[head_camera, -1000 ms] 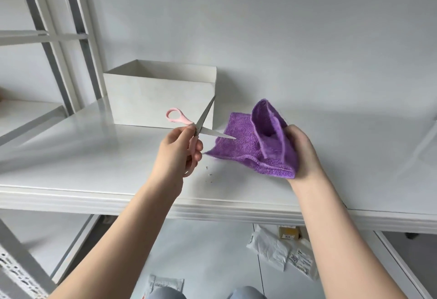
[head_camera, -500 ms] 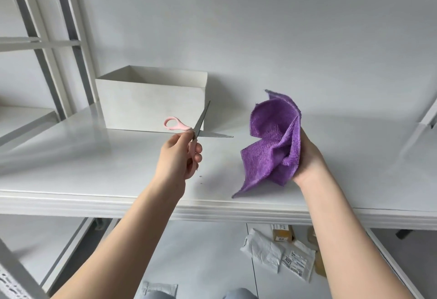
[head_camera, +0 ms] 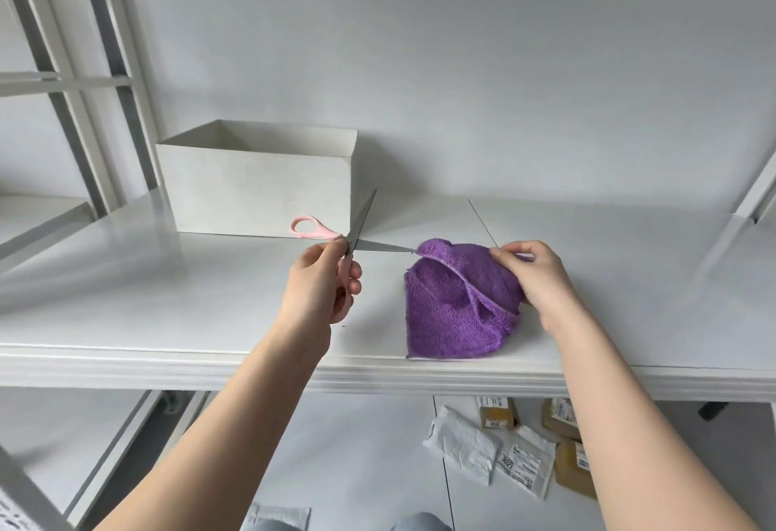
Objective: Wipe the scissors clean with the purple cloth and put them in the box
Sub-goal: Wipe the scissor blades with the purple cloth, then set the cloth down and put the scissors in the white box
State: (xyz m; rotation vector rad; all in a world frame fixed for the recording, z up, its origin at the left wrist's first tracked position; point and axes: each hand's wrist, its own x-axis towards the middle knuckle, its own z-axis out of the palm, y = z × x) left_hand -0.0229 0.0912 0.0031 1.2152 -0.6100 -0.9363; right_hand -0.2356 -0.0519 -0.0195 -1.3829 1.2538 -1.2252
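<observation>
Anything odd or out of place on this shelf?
Only the scissors: the left hand holds them with blades spread wide open, one tip touching the purple cloth pinched by the right hand. Nothing looks spilled or damaged.

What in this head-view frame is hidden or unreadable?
- Inside of the box: its near wall hides the floor.
- Lower handle of the scissors: covered by the left hand.
- Right hand fingertips: partly buried in the purple cloth.
- Labels on the parcels below: too small to read.
</observation>
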